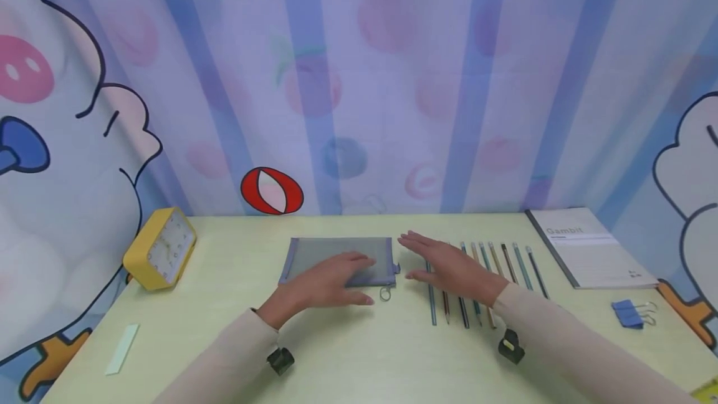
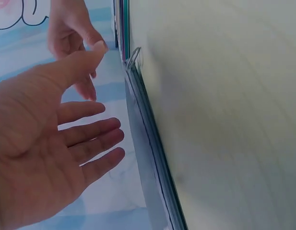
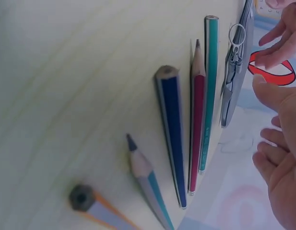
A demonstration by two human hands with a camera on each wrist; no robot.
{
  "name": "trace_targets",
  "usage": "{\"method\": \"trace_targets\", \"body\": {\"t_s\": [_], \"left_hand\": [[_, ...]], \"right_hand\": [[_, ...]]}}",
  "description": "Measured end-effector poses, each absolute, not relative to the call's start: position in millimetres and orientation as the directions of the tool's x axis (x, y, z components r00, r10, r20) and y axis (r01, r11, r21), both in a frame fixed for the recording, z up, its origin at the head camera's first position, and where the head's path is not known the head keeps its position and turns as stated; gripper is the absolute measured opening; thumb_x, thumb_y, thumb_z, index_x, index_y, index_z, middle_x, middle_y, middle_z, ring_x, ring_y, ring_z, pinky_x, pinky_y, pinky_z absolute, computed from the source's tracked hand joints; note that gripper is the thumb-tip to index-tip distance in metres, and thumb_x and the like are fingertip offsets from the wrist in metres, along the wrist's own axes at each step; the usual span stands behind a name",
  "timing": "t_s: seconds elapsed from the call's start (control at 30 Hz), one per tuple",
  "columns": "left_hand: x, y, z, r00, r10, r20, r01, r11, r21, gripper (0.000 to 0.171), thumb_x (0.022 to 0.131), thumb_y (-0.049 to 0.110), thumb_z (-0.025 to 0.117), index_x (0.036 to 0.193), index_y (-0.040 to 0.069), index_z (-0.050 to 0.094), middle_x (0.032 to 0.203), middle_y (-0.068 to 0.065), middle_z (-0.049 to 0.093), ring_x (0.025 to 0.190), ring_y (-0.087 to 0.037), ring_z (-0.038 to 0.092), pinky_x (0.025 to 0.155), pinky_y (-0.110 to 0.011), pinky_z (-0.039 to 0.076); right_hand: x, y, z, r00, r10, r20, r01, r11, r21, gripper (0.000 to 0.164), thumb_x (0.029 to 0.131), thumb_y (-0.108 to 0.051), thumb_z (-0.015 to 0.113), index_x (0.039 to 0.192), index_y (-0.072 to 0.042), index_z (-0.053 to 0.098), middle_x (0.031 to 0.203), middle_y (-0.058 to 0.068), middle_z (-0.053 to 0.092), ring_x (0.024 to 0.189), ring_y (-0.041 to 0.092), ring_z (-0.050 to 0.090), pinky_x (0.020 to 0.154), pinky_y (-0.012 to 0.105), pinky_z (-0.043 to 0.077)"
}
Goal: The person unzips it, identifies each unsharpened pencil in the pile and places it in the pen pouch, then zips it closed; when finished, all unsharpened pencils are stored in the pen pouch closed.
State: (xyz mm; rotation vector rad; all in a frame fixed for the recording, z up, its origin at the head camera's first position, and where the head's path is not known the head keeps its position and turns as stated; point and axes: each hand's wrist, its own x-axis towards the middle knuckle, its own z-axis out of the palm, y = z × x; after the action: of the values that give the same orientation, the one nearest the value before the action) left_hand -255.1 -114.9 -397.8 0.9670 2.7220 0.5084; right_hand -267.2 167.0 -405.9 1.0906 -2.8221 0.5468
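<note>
A flat grey zip pouch (image 1: pixel 342 247) with blue-purple edging lies in the middle of the table, a metal ring (image 1: pixel 385 293) at its near right corner. Above it hovers my left hand (image 1: pixel 331 282), palm turned inward, fingers extended and holding nothing; the left wrist view shows a gap between hand and pouch. My right hand (image 1: pixel 451 270) is held over the left part of a row of several pencils (image 1: pixel 464 313), its fingers stretched toward the pouch and nothing in them. Teal (image 3: pixel 211 86), red (image 3: pixel 197 124) and dark blue (image 3: pixel 171 129) pencils lie nearest the pouch.
On the left stand a yellow clock (image 1: pixel 147 254) and, nearer, a pale green strip (image 1: pixel 122 349). To the right are a grey-white notebook (image 1: pixel 600 260) and a blue binder clip (image 1: pixel 628 315). A yellow object (image 1: pixel 708 391) shows at the near right corner. A printed curtain (image 1: pixel 381 92) hangs behind.
</note>
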Motion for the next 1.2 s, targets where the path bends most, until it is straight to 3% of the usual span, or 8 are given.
{"method": "trace_targets", "body": {"t_s": [0.17, 0.23, 0.3, 0.37, 0.4, 0.6, 0.9, 1.2], "left_hand": [[-255.5, -102.1, -400.3, -0.767, 0.641, -0.002, 0.595, 0.714, 0.369, 0.055, 0.09, 0.037, 0.075, 0.134, 0.007, 0.064, 0.132, -0.007, 0.066, 0.12, -0.02, 0.061, 0.102, -0.039, 0.051], [-256.2, -95.8, -401.4, -0.767, 0.641, 0.031, 0.604, 0.705, 0.372, 0.039, 0.089, 0.032, 0.077, 0.117, 0.006, 0.073, 0.101, -0.003, 0.072, 0.094, -0.014, 0.063, 0.084, -0.03, 0.053], [-256.7, -89.5, -402.7, -0.773, 0.633, 0.042, 0.598, 0.705, 0.38, 0.025, 0.088, 0.03, 0.078, 0.098, 0.007, 0.076, 0.073, 0.003, 0.06, 0.072, -0.009, 0.053, 0.067, -0.024, 0.045], [-256.5, -83.7, -404.1, -0.782, 0.622, 0.044, 0.585, 0.708, 0.396, 0.019, 0.087, 0.027, 0.079, 0.082, 0.01, 0.074, 0.061, 0.007, 0.047, 0.061, -0.007, 0.041, 0.058, -0.022, 0.035], [-255.9, -81.1, -404.2, -0.792, 0.609, 0.04, 0.571, 0.716, 0.401, 0.02, 0.086, 0.027, 0.08, 0.076, 0.011, 0.072, 0.058, 0.008, 0.042, 0.058, -0.007, 0.038, 0.056, -0.021, 0.033], [-251.9, -71.9, -405.3, -0.832, 0.553, 0.042, 0.529, 0.768, 0.361, 0.026, 0.083, 0.023, 0.082, 0.064, 0.012, 0.069, 0.056, 0.009, 0.053, 0.054, -0.004, 0.04, 0.053, -0.019, 0.034], [-249.6, -62.9, -410.6, -0.85, 0.521, 0.079, 0.516, 0.79, 0.332, 0.048, 0.082, 0.021, 0.082, 0.05, 0.017, 0.046, 0.048, 0.011, 0.035, 0.049, -0.006, 0.032, 0.049, -0.02, 0.027], [-252.2, -60.2, -409.7, -0.893, 0.449, 0.041, 0.429, 0.818, 0.383, 0.028, 0.081, 0.012, 0.078, 0.055, 0.011, 0.068, 0.051, 0.007, 0.058, 0.05, -0.006, 0.044, 0.051, -0.022, 0.037]], "right_hand": [[-272.4, 160.8, -406.3, -0.702, -0.701, 0.127, -0.692, 0.629, -0.353, 0.064, 0.094, -0.028, 0.07, 0.15, -0.008, 0.047, 0.157, 0.014, 0.045, 0.141, 0.031, 0.05, 0.112, 0.05, 0.043], [-275.0, 157.1, -407.5, -0.681, -0.725, 0.103, -0.708, 0.616, -0.346, 0.059, 0.094, -0.025, 0.071, 0.147, -0.007, 0.052, 0.154, 0.014, 0.049, 0.138, 0.03, 0.054, 0.111, 0.048, 0.044], [-277.5, 153.0, -408.3, -0.66, -0.746, 0.084, -0.725, 0.605, -0.329, 0.056, 0.094, -0.023, 0.071, 0.144, -0.006, 0.054, 0.151, 0.015, 0.052, 0.132, 0.028, 0.059, 0.109, 0.046, 0.047], [-279.4, 149.1, -408.6, -0.64, -0.765, 0.075, -0.744, 0.593, -0.309, 0.054, 0.093, -0.02, 0.072, 0.142, -0.005, 0.056, 0.149, 0.015, 0.054, 0.127, 0.026, 0.063, 0.106, 0.043, 0.05], [-279.9, 147.2, -408.3, -0.634, -0.771, 0.068, -0.748, 0.589, -0.306, 0.054, 0.093, -0.019, 0.072, 0.142, -0.005, 0.057, 0.149, 0.015, 0.055, 0.126, 0.025, 0.064, 0.105, 0.041, 0.05], [-282.3, 139.3, -408.1, -0.592, -0.804, 0.059, -0.784, 0.557, -0.273, 0.048, 0.091, -0.016, 0.074, 0.136, -0.005, 0.062, 0.142, 0.012, 0.062, 0.125, 0.026, 0.065, 0.101, 0.037, 0.053], [-286.8, 138.3, -416.0, -0.56, -0.824, 0.09, -0.816, 0.529, -0.235, 0.038, 0.093, -0.015, 0.071, 0.13, -0.007, 0.068, 0.138, 0.014, 0.064, 0.125, 0.028, 0.065, 0.1, 0.038, 0.054], [-288.4, 137.1, -419.7, -0.535, -0.839, 0.105, -0.835, 0.504, -0.221, 0.032, 0.096, -0.012, 0.067, 0.127, -0.005, 0.069, 0.134, 0.015, 0.066, 0.128, 0.03, 0.063, 0.102, 0.038, 0.053]]}}
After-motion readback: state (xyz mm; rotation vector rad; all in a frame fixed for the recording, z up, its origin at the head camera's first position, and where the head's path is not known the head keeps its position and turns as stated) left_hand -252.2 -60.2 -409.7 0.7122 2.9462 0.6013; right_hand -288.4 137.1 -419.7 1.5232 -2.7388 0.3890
